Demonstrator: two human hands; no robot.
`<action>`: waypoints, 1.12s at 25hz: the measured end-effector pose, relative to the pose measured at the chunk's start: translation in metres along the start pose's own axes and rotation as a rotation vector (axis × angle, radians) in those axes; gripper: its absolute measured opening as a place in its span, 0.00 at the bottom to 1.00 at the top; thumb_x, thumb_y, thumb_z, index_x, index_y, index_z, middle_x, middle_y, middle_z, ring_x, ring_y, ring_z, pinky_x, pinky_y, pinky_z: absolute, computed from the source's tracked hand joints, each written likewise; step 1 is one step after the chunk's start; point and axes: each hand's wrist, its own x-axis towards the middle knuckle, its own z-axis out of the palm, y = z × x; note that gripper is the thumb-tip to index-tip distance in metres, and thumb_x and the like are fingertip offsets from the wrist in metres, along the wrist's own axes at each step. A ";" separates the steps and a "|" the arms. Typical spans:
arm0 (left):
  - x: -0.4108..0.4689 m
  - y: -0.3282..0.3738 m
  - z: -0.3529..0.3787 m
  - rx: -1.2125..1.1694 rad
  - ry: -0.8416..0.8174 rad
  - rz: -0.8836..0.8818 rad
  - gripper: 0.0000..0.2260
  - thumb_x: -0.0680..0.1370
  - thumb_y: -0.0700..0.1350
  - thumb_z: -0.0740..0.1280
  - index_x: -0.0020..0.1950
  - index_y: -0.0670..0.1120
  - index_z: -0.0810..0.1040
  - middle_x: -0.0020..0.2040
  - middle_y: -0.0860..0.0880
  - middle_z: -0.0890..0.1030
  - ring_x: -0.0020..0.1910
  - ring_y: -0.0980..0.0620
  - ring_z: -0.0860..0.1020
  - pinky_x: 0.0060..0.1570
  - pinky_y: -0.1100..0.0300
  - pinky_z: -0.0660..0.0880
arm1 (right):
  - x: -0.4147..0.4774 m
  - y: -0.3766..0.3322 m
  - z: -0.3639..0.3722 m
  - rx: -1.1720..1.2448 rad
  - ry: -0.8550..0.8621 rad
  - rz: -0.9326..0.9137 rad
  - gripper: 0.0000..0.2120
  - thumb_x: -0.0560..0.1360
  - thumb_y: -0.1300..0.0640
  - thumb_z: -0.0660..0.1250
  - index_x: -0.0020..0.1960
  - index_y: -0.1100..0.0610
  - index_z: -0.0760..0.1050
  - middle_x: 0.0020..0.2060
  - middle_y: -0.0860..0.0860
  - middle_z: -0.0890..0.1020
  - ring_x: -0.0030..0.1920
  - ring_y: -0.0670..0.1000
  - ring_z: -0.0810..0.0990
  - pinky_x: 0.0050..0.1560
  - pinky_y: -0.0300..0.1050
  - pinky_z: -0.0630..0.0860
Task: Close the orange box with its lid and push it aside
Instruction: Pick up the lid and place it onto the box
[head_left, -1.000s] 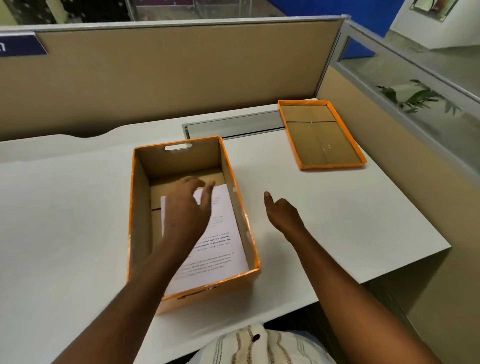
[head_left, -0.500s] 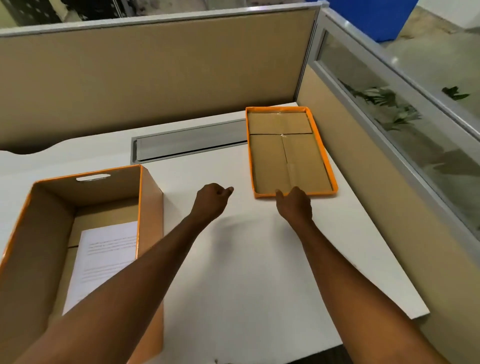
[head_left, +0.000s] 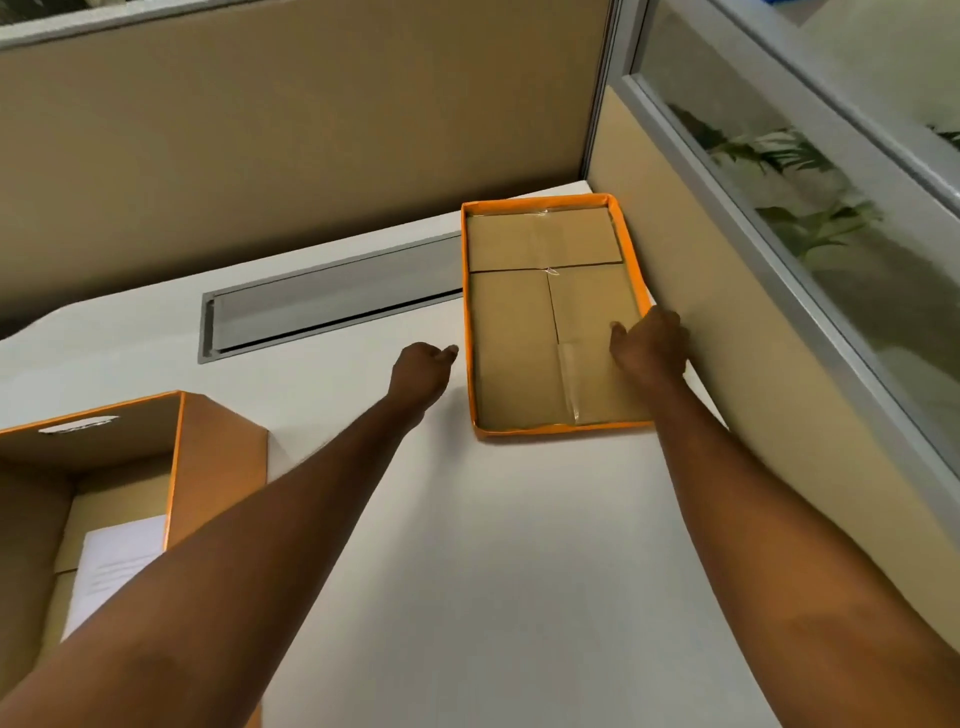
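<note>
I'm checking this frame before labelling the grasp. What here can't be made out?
- Right hand fingers on the lid: behind the hand's back.
- Orange box: cut off by the left edge.
- Paper text: too blurred.
- Left hand touching the lid: unclear.

Seen from above: white desk (head_left: 519, 545) in a beige-walled cubicle. Orange lid (head_left: 550, 317) lying inside-up at far right corner, brown cardboard interior w/ tape. Right hand (head_left: 649, 345) on lid's right rim, thumb inside. Left hand (head_left: 423, 371) loosely curled just beside lid's left edge, not touching. Open orange box (head_left: 156, 467) at lower left w/ white paper (head_left: 117, 571) inside. Grey cable slot (head_left: 332, 296) behind.
</note>
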 end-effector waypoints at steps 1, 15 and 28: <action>0.008 0.003 0.006 0.029 0.006 -0.007 0.18 0.79 0.51 0.63 0.55 0.36 0.77 0.54 0.34 0.78 0.55 0.39 0.77 0.55 0.52 0.72 | 0.009 0.001 0.003 -0.011 0.018 0.004 0.25 0.74 0.48 0.64 0.64 0.63 0.67 0.63 0.61 0.72 0.64 0.63 0.69 0.61 0.58 0.69; 0.003 0.002 -0.002 -0.261 -0.008 -0.121 0.04 0.75 0.38 0.64 0.40 0.45 0.73 0.44 0.41 0.71 0.44 0.46 0.70 0.45 0.52 0.68 | -0.006 -0.006 0.003 0.119 -0.159 0.108 0.16 0.78 0.63 0.54 0.65 0.64 0.65 0.64 0.62 0.72 0.62 0.62 0.73 0.57 0.53 0.72; -0.144 0.083 -0.069 -0.166 -0.105 0.355 0.20 0.80 0.58 0.55 0.46 0.42 0.74 0.42 0.40 0.74 0.41 0.45 0.74 0.43 0.51 0.75 | -0.188 -0.070 -0.112 0.240 0.043 -0.180 0.13 0.79 0.62 0.57 0.62 0.64 0.68 0.59 0.62 0.76 0.59 0.61 0.77 0.50 0.47 0.74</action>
